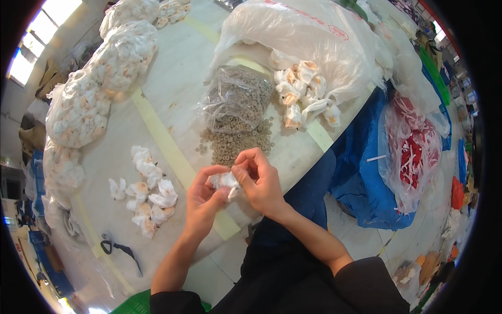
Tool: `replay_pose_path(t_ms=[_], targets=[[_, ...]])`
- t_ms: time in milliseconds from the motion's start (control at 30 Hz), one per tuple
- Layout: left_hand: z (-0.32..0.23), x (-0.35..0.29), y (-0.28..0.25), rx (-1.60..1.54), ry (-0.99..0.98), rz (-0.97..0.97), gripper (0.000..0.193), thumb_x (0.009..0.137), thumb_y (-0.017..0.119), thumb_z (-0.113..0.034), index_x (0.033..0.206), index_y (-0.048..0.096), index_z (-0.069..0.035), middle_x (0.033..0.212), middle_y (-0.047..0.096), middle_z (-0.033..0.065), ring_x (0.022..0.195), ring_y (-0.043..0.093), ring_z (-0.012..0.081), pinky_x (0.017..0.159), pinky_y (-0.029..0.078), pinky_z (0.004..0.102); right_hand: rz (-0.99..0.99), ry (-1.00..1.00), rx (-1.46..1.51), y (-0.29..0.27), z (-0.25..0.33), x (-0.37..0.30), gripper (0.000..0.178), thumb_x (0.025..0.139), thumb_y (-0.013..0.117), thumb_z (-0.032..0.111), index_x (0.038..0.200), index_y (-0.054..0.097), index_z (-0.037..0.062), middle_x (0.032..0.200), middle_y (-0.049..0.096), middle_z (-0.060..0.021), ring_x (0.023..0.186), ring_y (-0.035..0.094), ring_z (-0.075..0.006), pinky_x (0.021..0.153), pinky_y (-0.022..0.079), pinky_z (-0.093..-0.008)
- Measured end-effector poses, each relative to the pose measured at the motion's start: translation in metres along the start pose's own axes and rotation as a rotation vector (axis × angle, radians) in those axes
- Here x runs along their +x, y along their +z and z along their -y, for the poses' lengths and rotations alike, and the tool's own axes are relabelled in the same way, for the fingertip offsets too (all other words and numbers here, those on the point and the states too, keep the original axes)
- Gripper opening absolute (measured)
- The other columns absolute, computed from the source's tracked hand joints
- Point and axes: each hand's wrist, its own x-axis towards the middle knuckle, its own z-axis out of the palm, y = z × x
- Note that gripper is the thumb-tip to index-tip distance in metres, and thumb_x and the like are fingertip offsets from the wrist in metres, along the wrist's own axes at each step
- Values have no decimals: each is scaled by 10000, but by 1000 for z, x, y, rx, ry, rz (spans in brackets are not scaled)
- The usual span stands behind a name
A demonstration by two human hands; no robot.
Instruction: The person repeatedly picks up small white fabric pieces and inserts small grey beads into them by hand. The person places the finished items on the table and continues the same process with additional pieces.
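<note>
Over the table's near edge, my left hand (203,200) and my right hand (260,183) are both closed on a small white fabric piece (224,180), soft and crumpled. The fingertips cover part of it. Just beyond my hands, many small grey-brown rings (228,147) lie spilled from a clear plastic bag (238,97). To the left sits a loose group of similar white pieces (162,193), some with tan patches. More white and tan pieces (300,86) lie at the mouth of a large translucent bag (314,39) on the far right.
Black scissors (121,250) rest near the table's left front. Several filled clear bags (78,112) line the left edge. Pale yellow tape strips (162,138) cross the table (183,68). Right of the table, a blue sack (361,183) stands on the floor with red and white scraps (412,157).
</note>
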Motion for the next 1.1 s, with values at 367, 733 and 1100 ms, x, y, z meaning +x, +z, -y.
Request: replay_pose_path(t_ms=[367, 733, 1100], targets=[[6, -2, 4, 166, 156, -76, 259, 970, 663, 6, 1228, 656, -23, 1035, 684, 28, 848, 614, 77, 715, 497, 235, -134, -344, -345, -8, 5, -2, 191, 981, 733, 195, 954, 611, 50, 742, 565, -41, 646, 559, -171, 598, 466, -311], [-1, 1, 4, 585, 533, -147, 527, 903, 802, -77, 1384, 587, -64, 1458, 504, 146, 1184, 625, 245, 887, 568, 323, 59, -462, -546, -13, 17, -5, 181, 917, 769, 144, 808, 658, 51, 748, 641, -103, 642, 618, -307, 558, 472, -404], [6, 2, -10, 780, 366, 223, 200, 1029, 682, -215, 1084, 689, -22, 861, 663, 157, 748, 617, 274, 671, 488, 387, 272, -44, -252, -29, 20, -10, 225, 991, 709, 167, 845, 707, -4, 644, 595, -6, 605, 490, -44, 536, 387, -263]])
